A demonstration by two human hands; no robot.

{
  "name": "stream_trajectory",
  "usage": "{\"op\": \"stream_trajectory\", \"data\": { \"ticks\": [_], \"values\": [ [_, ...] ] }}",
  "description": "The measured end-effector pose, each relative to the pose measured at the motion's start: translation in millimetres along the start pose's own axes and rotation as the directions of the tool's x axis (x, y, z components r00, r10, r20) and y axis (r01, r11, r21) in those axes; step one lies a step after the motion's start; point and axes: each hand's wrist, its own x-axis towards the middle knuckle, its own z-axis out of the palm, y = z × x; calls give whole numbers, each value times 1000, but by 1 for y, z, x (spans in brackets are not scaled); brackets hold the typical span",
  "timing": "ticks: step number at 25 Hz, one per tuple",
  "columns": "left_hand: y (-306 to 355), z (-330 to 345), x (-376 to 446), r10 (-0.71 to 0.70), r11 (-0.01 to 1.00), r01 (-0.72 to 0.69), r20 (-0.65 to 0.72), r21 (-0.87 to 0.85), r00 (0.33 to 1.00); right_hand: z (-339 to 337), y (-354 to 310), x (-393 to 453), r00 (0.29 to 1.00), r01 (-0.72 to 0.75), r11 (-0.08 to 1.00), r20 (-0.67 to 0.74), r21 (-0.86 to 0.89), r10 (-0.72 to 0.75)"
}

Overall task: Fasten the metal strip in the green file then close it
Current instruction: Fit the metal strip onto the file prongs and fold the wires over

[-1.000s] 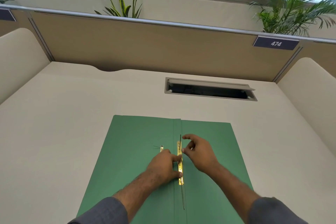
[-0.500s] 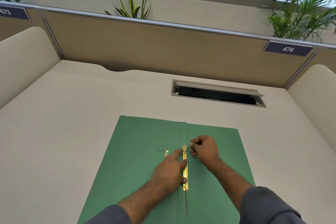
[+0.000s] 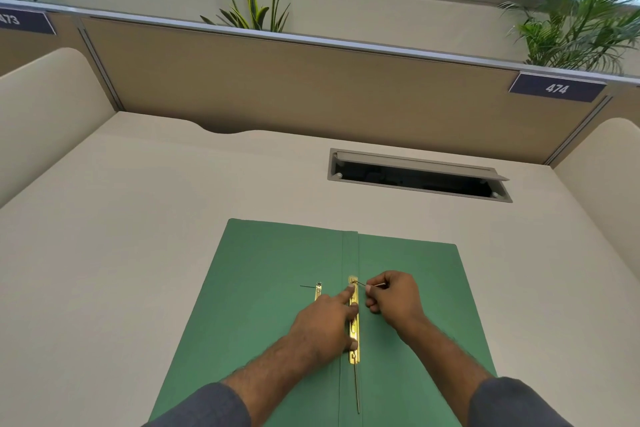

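Note:
The green file (image 3: 263,288) lies open and flat on the desk. A gold metal strip (image 3: 354,333) runs along its centre fold. My left hand (image 3: 323,326) presses flat on the strip, index finger stretched toward its far end. My right hand (image 3: 393,293) pinches the thin upper prong (image 3: 372,285) of the fastener, which is bent over to the right. The lower prong (image 3: 356,388) lies straight along the fold toward me. A second small gold piece (image 3: 318,291) rests on the left flap.
An open cable slot (image 3: 415,177) is sunk in the desk (image 3: 138,236) beyond the file. Partition panels wall the desk at the back and both sides. Plants stand behind the back panel.
The upper prong stood upright a second ago; my right hand has closed on it and folded it down to the right. My left hand stays on the strip.

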Motion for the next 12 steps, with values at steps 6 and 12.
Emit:
{"op": "stream_trajectory", "data": {
  "ticks": [6, 12],
  "values": [
    [-1, -5, 3, -8, 1000, 8, 18, -8, 1000, 1, -5, 14, 997, -61, 997, -38, 36, 63],
    [-3, -1, 4, -8, 1000, 7, -5, -29, 1000, 20, -24, 33, 990, 127, 967, -26, -222, -136]
  ]
}}
